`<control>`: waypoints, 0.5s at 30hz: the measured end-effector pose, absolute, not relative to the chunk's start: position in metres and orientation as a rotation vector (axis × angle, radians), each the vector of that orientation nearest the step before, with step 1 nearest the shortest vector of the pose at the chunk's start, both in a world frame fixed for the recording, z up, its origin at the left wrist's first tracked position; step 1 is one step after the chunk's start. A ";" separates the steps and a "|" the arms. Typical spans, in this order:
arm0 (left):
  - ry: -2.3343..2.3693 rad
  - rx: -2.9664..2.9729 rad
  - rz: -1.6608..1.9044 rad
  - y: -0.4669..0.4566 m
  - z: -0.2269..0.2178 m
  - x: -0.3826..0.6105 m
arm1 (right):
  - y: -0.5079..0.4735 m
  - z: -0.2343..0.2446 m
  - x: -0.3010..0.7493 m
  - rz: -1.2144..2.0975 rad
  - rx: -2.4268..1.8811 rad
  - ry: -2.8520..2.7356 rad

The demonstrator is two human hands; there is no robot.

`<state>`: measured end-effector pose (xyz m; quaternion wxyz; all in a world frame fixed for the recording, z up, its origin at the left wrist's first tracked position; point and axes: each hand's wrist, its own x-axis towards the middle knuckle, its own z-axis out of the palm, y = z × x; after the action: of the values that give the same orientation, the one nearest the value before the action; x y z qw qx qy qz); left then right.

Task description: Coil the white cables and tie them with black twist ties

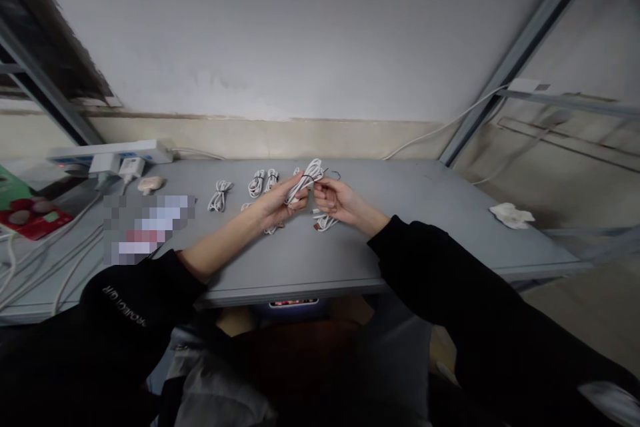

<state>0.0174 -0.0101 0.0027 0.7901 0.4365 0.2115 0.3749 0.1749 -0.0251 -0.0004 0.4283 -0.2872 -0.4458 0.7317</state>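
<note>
The left hand (283,203) is curled around a coiled white cable (305,181), which is held above a grey table (300,260). The right hand (333,198) is pinched onto the coil beside a thin dark twist tie (333,174). Bundled white cables (257,183) are laid on the tabletop; a power strip (110,152) lies beyond.

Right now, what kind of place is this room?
It's probably a simple workroom: there's a plain grey table, a power strip with plugs in it, and bundled white cables set out in a row.

White sleeve lettering (125,305) — illegible
</note>
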 end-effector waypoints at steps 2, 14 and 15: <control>0.463 0.955 0.817 -0.011 0.004 0.017 | -0.025 0.000 0.175 1.835 -0.731 -1.167; 0.510 0.948 0.891 -0.010 0.005 0.020 | -0.018 -0.019 0.171 1.257 -0.816 -1.465; 0.512 0.941 0.897 -0.009 0.005 0.020 | -0.018 -0.020 0.171 1.193 -0.795 -1.495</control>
<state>0.0196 -0.0092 0.0046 0.7658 0.4331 0.2356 0.4128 0.1715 -0.0176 -0.0201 0.5099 -0.3302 -0.6209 0.4955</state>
